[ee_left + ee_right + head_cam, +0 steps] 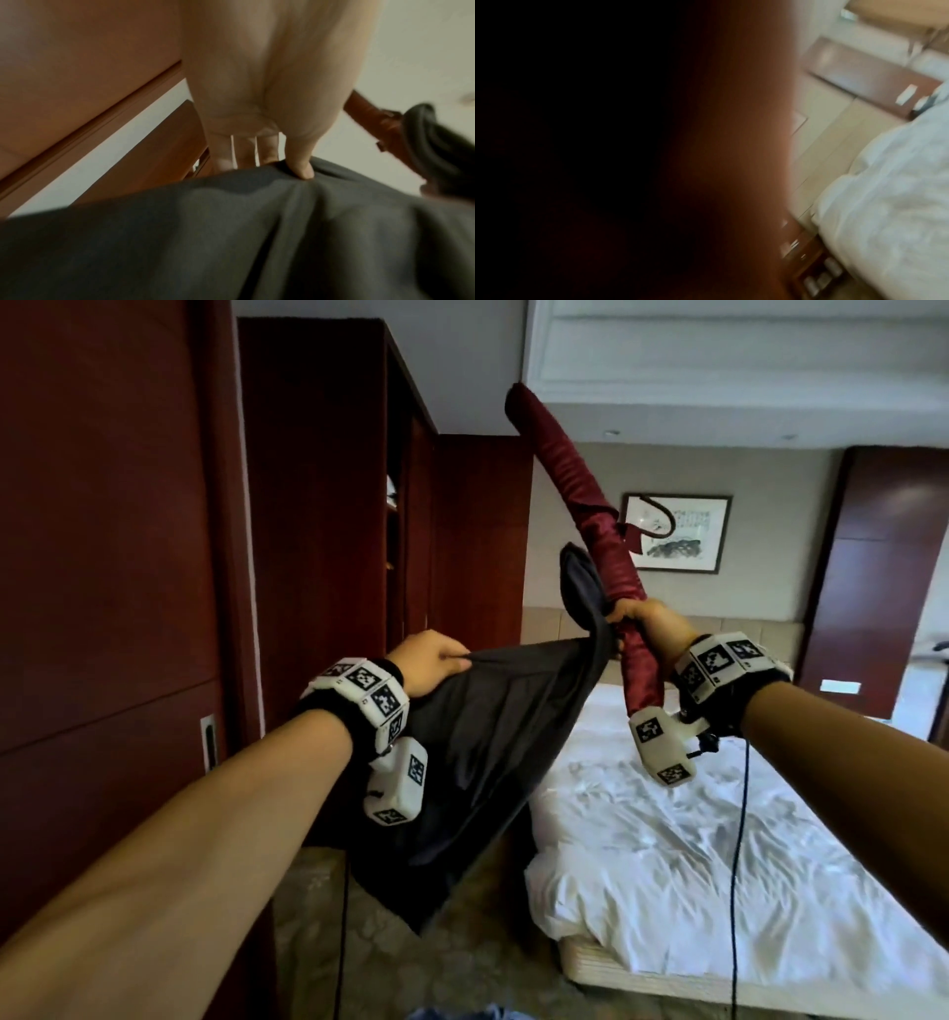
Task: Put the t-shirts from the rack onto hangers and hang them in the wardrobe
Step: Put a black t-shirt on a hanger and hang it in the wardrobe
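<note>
Mid-dressing: right hand (644, 629) gripping hanger (580, 500) and shirt (493, 726) collar, left hand (429, 662) pinching shirt edge. Not yet seated; wardrobe (318, 480) hanging left.

A dark grey t-shirt (477, 737) hangs in the air, stretched between two held points: one edge is bunched at the upper left, and another part is gathered against the hanger (590, 526) at the upper right, where a fold of cloth stands up beside it. The rest drapes down to a loose lower corner. The hanger is padded in dark red satin, tilted steeply so one arm points up and left; its curved hook juts right near mid-length.
</note>
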### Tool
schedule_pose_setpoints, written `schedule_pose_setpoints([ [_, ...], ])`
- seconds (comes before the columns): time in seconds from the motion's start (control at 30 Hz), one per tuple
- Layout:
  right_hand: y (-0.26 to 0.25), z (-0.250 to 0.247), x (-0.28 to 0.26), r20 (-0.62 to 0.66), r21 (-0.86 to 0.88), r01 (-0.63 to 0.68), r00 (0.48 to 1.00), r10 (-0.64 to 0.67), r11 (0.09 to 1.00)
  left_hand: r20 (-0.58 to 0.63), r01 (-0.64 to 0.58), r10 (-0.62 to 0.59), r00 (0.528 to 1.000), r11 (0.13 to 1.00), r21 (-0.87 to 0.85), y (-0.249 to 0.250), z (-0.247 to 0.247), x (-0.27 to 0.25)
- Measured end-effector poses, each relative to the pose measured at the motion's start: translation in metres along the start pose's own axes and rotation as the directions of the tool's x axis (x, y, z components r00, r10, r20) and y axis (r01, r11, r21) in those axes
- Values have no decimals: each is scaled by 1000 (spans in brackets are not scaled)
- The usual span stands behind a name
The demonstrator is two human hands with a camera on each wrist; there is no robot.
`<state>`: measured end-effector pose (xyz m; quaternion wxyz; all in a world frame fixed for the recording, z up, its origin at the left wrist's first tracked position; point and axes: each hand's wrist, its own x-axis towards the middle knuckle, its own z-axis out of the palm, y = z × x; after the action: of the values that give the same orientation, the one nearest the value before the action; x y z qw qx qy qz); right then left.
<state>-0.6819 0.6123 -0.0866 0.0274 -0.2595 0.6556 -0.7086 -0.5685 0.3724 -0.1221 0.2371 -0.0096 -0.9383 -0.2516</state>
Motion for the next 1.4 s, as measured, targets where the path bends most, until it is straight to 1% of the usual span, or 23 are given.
schedule_pose_setpoints([
  [0.1, 8, -11, 0, -36, -99, 45, 998, -49, 994, -47, -10, 12, 999, 999, 33, 11, -6, 6],
  [0.17, 15, -15, 1, -75, -199, 76, 993, -92, 977, -54, -14, 15, 998, 1000, 17, 16, -5, 10],
  [0.23, 18, -15, 1, -65, -267, 79, 993, -100, 960, -53, -31, 28, 998, 998, -59, 20, -1, 16],
  [0.3, 22, -14, 1, -57, -320, 89, 992, -113, 943, -79, -40, 29, 996, 990, -137, 25, 3, 20],
  [0.33, 25, -14, 2, -45, -392, 82, 993, -108, 916, -101, -45, 28, 995, 984, -172, 27, 5, 21],
  [0.4, 27, -15, 1, -79, -517, 60, 990, -118, 854, -130, -39, 8, 991, 971, -238, 30, 7, 24],
  [0.43, 31, -16, 1, -101, -493, 73, 985, -140, 867, -135, -26, -12, 991, 960, -279, 31, 7, 26],
  [0.5, 38, -18, -2, -146, -388, 125, 970, -195, 913, -144, 7, -61, 988, 936, -351, 33, 10, 29],
  [0.53, 40, -18, -3, -183, -349, 136, 960, -210, 927, -149, 22, -86, 985, 922, -385, 33, 12, 31],
  [0.57, 43, -17, -2, -195, -283, 136, 961, -195, 950, -149, 36, -111, 983, 902, -431, 33, 14, 33],
  [0.63, 43, -15, -8, -150, -126, 110, 980, -129, 986, -119, 61, -153, 981, 828, -557, 36, 19, 36],
  [0.7, 42, -15, -14, -39, -7, 54, 998, -55, 998, -81, 93, -195, 977, 743, -663, 39, 22, 40],
  [0.73, 41, -17, -17, 25, -17, 33, 999, -33, 999, -68, 111, -218, 974, 714, -691, 40, 24, 42],
  [0.8, 40, -21, -22, 101, -148, 72, 993, -58, 986, -53, 131, -246, 968, 670, -731, 44, 28, 46],
  [0.87, 40, -20, -27, 96, -287, 167, 985, -145, 943, -51, 132, -258, 965, 645, -752, 47, 32, 50],
  [0.9, 41, -19, -29, 84, -311, 193, 981, -176, 930, -52, 130, -258, 965, 639, -758, 49, 35, 52],
  [1.0, 44, -12, -33, 102, -243, 161, 985, -140, 956, -47, 131, -257, 965, 632, -764, 54, 39, 55],
  [1.07, 48, -11, -31, 124, -287, 138, 987, -106, 948, -26, 159, -277, 961, 622, -767, 58, 41, 56],
  [1.13, 52, -9, -31, 164, -346, 131, 983, -78, 929, -8, 174, -293, 956, 589, -789, 64, 41, 57],
  [1.17, 52, -6, -33, 184, -347, 126, 981, -65, 929, -6, 174, -296, 955, 579, -797, 66, 41, 57],
  [1.23, 54, -3, -32, 159, -318, 112, 985, -63, 941, -3, 178, -301, 953, 570, -802, 68, 40, 59],
  [1.33, 46, -4, -27, 60, -296, 103, 994, -89, 950, -2, 190, -309, 951, 590, -785, 65, 40, 59],
  [1.4, 36, -9, -22, 6, -253, 66, 998, -67, 965, 7, 206, -328, 945, 577, -790, 59, 40, 58],
])
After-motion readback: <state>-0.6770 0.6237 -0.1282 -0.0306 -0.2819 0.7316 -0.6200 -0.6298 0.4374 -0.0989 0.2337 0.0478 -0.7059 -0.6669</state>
